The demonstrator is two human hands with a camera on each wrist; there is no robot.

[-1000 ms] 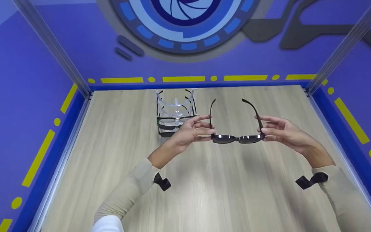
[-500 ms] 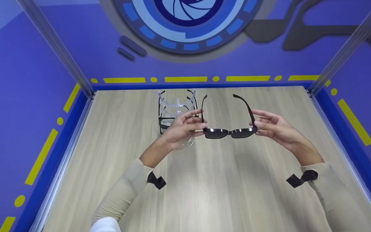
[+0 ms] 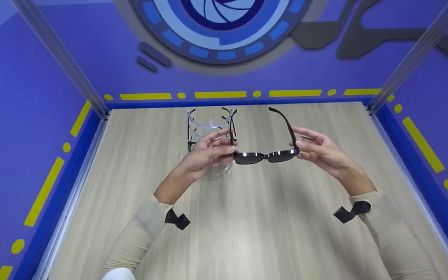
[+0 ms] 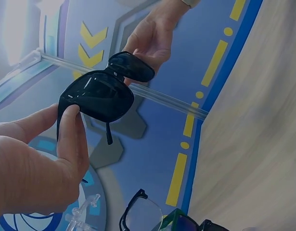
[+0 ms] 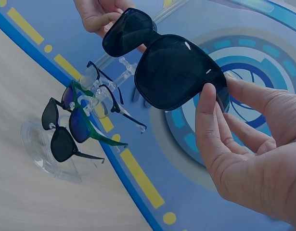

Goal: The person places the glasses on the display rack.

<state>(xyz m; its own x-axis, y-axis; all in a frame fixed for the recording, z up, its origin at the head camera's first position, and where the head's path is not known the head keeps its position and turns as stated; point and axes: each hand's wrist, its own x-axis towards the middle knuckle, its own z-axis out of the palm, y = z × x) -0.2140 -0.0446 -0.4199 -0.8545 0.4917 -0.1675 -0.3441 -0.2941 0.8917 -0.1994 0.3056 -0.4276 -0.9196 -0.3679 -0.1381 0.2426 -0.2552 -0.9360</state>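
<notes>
Black sunglasses [image 3: 249, 158] with dark lenses are held up above the table, temples unfolded and pointing toward the back wall. My left hand [image 3: 204, 155] pinches the frame's left corner, thumb in front and fingers by the temple. At the opposite corner my right hand [image 3: 323, 153] pinches the hinge end in the same way. Behind the left hand stands a clear plastic eyewear stand [image 3: 218, 173], partly hidden in the head view. The right wrist view shows it bearing clear-lens glasses [image 5: 104, 102], green-framed sunglasses [image 5: 80, 122] and black sunglasses [image 5: 63, 144], one above another.
The wood-grain table [image 3: 239, 233] is walled by blue panels [image 3: 21, 97] with yellow markings. Metal posts [image 3: 64, 58] rise at the back corners. Black straps [image 3: 177, 219] hang from both sleeves.
Both hands have carried the sunglasses leftward and slightly toward the back, nearer the stand. The left hand now covers more of the stand. Neither grip has visibly changed.
</notes>
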